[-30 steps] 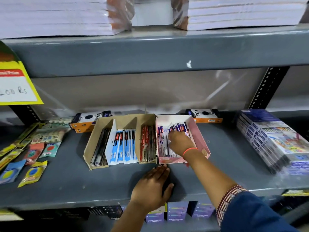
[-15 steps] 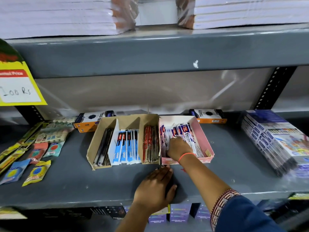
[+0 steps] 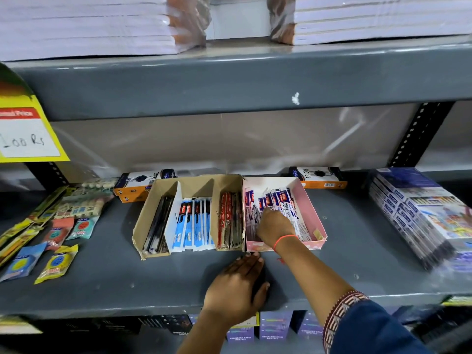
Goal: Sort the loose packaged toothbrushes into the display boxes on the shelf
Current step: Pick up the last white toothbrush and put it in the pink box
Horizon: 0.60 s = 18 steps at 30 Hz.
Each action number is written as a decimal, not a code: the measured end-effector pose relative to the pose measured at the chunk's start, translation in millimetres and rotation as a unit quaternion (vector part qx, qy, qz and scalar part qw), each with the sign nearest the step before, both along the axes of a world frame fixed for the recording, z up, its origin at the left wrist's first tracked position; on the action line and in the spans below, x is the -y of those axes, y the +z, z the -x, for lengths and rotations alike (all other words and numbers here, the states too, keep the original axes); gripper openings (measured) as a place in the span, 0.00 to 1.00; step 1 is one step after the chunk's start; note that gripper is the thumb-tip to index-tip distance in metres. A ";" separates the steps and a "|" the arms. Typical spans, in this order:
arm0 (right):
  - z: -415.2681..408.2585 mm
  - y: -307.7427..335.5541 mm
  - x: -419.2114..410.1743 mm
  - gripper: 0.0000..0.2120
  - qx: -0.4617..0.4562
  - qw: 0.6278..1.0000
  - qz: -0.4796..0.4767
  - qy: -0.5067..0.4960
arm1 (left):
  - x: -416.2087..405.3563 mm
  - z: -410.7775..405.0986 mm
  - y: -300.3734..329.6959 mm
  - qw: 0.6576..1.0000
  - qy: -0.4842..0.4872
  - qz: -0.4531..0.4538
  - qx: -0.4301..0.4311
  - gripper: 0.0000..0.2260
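A pink display box (image 3: pixel 310 200) stands on the grey shelf (image 3: pixel 102 277) and holds white-and-blue packaged toothbrushes (image 3: pixel 286 200) standing on edge. My right hand (image 3: pixel 275 226) is inside it, fingers curled down among these packs and partly hidden by them. My left hand (image 3: pixel 237 287) lies flat on the shelf, fingertips touching the pink box's front wall. To the left, touching the pink box, a brown cardboard box (image 3: pixel 150 208) has three compartments: black packs (image 3: pixel 158 226), blue packs (image 3: pixel 194 221) and red packs (image 3: pixel 227 218).
Orange-and-white boxes (image 3: pixel 143 182) (image 3: pixel 321 177) lie behind the display boxes. A stack of flat colourful boxes (image 3: pixel 421 213) fills the shelf's right end. Small sachets (image 3: pixel 56 261) lie scattered at the left. A yellow price tag (image 3: pixel 25 134) hangs from the upper shelf (image 3: pixel 229 80).
My right hand has slid toward the near end of the pink box, over the white packs. My left hand has stayed flat on the shelf.
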State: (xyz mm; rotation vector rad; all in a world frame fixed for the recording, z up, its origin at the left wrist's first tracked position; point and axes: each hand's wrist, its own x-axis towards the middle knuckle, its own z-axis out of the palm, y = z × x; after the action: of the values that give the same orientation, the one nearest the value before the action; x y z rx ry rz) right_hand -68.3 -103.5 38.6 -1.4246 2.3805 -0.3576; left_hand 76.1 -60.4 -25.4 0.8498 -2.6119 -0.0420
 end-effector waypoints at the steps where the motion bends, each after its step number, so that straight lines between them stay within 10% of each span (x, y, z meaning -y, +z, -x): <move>1: 1.4 0.4 -0.7 0.16 0.000 1.000 0.006 -0.001 | 0.0 0.0 -0.2 1.000 0.000 0.001 -0.003 0.19; 10: 19.5 5.3 -0.7 0.21 0.108 0.993 0.046 -0.013 | -0.3 0.7 1.6 1.000 0.002 -0.016 0.016 0.19; 18: 18.4 1.5 -2.8 0.12 -0.013 1.000 0.023 0.012 | -0.8 -0.2 4.1 0.999 -0.001 -0.048 0.022 0.19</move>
State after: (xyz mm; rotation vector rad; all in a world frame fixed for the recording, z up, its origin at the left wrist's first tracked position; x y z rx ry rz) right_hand -86.7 -100.7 40.1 -1.4841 2.3880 -0.3930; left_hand 76.3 -59.6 -21.3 0.8913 -2.6709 -0.1521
